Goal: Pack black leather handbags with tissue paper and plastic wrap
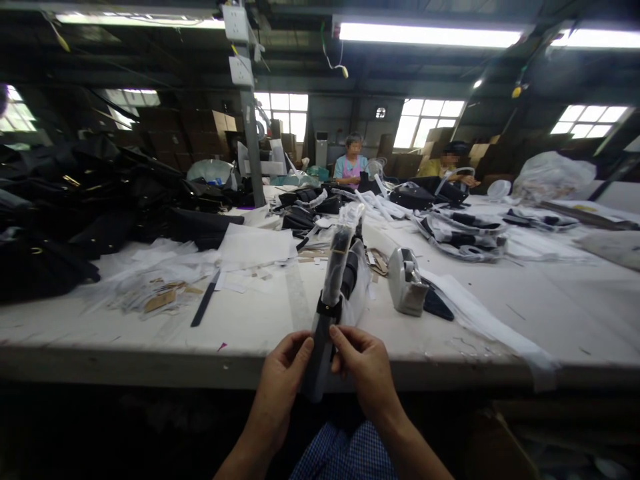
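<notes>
Reaching over the near edge of the white surface [150,335], a long, dark-grey, strap-like piece [322,329] with a plastic-wrapped far end is pinched between the left hand's [281,375] and right hand's [369,369] fingers, seemingly for steadiness.

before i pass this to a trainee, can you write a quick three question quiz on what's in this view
1. True or false: both the left hand and the right hand touch the dark item.
2. What stands on the table, right of that item in the picture?
a) a kettle
b) a tape dispenser
c) a hammer
3. Fill in: the loose dark strip lies to the ____ of the hands in the picture.

Key: 1 true; 2 b; 3 left
</notes>
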### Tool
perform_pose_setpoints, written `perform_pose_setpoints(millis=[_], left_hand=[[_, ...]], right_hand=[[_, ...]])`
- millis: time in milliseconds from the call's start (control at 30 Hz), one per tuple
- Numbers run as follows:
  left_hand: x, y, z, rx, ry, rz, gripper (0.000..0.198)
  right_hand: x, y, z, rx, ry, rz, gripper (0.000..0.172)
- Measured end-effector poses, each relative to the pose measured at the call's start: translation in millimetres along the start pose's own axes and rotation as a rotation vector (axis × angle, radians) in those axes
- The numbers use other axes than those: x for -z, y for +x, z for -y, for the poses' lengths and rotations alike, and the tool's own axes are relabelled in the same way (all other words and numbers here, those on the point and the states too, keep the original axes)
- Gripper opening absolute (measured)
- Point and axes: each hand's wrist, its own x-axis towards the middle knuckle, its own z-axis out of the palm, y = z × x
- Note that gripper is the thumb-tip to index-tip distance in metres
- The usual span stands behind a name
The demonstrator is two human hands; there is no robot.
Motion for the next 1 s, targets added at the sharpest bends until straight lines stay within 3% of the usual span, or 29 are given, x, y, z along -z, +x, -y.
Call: perform_pose_setpoints(millis=[200, 700, 1000], left_hand=[[-1.4, 6, 5, -0.041, 0.006, -0.012, 0.037], [5.2, 6, 14, -0.055, 0.041, -0.086, 0.037], [4.1, 8, 4, -0.027, 0.128, -0.047, 0.049]], right_hand=[[-2, -2, 4, 0.059, -0.08, 0.002, 0.044], [-4, -6, 7, 0.149, -0.219, 0.016, 0.034], [-11, -4, 1, 0.113, -0.074, -0.022, 0.035]])
